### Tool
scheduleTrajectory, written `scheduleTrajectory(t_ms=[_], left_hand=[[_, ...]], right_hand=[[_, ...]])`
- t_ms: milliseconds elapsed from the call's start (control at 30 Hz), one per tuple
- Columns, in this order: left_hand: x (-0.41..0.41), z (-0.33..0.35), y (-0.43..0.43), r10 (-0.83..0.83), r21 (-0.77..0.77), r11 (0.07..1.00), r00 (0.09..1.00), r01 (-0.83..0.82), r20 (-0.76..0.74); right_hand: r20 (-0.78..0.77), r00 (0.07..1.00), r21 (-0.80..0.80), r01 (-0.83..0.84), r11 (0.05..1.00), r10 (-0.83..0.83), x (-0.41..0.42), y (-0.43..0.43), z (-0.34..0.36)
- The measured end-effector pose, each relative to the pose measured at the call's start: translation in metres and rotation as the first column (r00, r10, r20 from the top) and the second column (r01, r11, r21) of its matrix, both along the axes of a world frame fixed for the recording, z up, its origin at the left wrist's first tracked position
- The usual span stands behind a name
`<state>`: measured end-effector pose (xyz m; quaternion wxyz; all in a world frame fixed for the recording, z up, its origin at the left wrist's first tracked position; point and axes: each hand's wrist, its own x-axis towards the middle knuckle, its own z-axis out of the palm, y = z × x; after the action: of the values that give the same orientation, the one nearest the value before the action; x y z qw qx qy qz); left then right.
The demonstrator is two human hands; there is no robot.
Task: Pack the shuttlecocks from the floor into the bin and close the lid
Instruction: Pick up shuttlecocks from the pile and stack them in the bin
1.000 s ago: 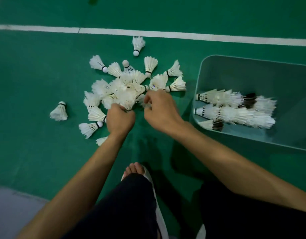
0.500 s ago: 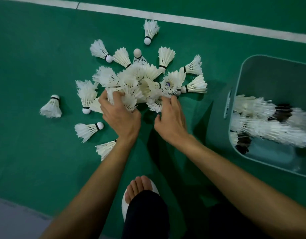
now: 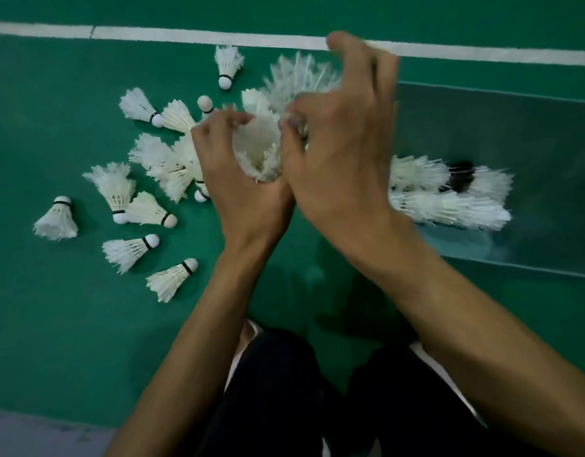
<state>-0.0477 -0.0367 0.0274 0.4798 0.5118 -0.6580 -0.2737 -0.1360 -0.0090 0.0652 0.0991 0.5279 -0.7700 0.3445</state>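
- Gathering is the step in hand: both hands are raised over the floor pile with a bundle of shuttlecocks point(image 3: 261, 150) cupped between them.
- The left hand point(image 3: 241, 183) curls around the bundle's near-left side, fingers bent onto the feathers; the right hand point(image 3: 337, 153) closes on the other side, its upper fingers splayed over more white feathers point(image 3: 297, 74) behind. The picture is blurred there, so how many shuttlecocks are held I cannot tell.
- The bin point(image 3: 515, 255) lies just right of the hands, lid not in view; rows of shuttlecocks point(image 3: 449, 199) already lie inside against its near-left corner.
- Left of the bin, well past the hands, loose shuttlecocks remain on the green floor point(image 3: 53, 127): a cluster point(image 3: 165, 163) touching the left hand, a lone one point(image 3: 56, 221) farthest from the bin, and one point(image 3: 228, 65) near the white line point(image 3: 185, 34).
- Judged from this, the task is partway done. The next move likely calls for carrying the bundle rightward over the bin's rim while keeping both palms pressed in, since loose feathers could slip out below.
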Motion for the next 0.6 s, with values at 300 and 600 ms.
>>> scheduleTrajectory(t_ms=[300,600], left_hand=[[-0.106,0.02,0.042,-0.68,0.274,0.733,0.657,0.623,0.326],[-0.127,-0.006,0.046,-0.774,0.612,0.61,0.546,0.503,0.322]], right_hand=[[0.38,0.854,0.541,0.107,0.834,-0.356,-0.154,0.099,0.003],[0.368,0.704,0.813,0.073,0.577,-0.607,-0.196,0.109,-0.054]])
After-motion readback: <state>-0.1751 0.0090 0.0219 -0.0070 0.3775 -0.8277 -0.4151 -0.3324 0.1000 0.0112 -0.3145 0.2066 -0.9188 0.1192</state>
